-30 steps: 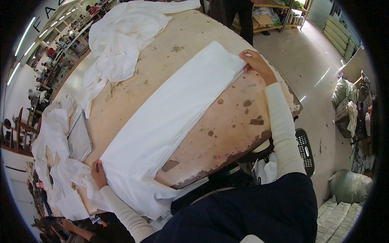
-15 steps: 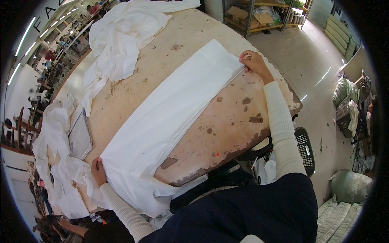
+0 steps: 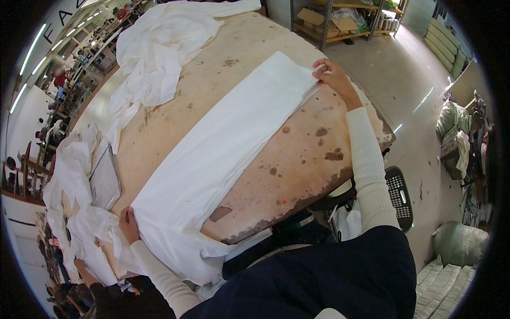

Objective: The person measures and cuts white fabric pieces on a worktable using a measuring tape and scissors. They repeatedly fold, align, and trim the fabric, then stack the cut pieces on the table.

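Observation:
A long piece of white cloth [image 3: 212, 143], folded lengthwise in layers, stretches diagonally over the stained tabletop [image 3: 313, 154]. Its near end hangs over the table edge by my body. My right hand [image 3: 333, 80] pinches the far right corner, fingers bent against the thumb. At the near left edge of the same cloth, my left hand [image 3: 128, 225] is closed on the border; its fingertips are partly hidden. Between the hands the cloth lies fairly flat, with loose layers along its right side.
More white cloth lies rumpled [image 3: 154, 58] at the far left and in a pile [image 3: 79, 186] at left, beside a grey flat packet [image 3: 105, 181]. Another person's hand [image 3: 85, 272] is at lower left. A black plastic crate [image 3: 399, 198] stands right of my arm; metal shelves [image 3: 326, 26] stand beyond.
My right hand has shifted slightly at the corner, and the layers along the right edge lie closer together. My left hand stays put. The other person's hand has moved up onto the left pile.

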